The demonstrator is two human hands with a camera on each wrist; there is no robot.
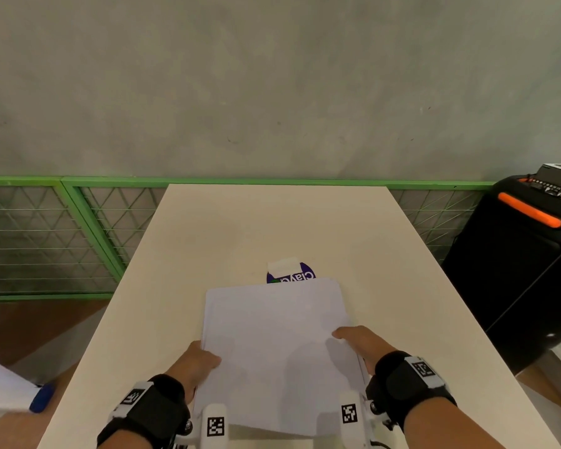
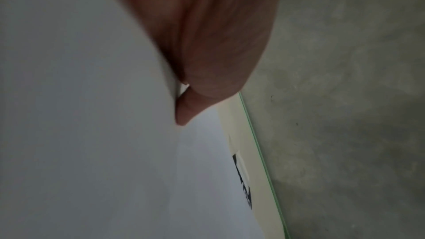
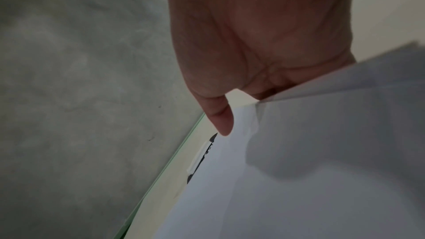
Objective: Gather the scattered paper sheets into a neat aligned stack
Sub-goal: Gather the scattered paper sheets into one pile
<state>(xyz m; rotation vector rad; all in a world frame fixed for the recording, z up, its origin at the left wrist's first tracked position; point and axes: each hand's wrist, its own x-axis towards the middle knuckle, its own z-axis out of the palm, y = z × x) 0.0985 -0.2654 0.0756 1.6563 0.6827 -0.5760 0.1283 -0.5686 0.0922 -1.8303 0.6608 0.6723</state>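
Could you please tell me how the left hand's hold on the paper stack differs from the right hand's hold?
The left hand grips the paper stack at its left edge, nearer the person; the right hand grips the right edge, a little farther along. Where the right hand grips, the sheet edges fan apart in the right wrist view; at the left hand they look flush. Both lay a thumb on the top sheet, and both wrists wear black straps with markers.

You've got matt white paper sheets (image 1: 277, 345) on a smooth cream bench (image 1: 227, 228) — rough grey plaster wall (image 1: 272, 85) behind.
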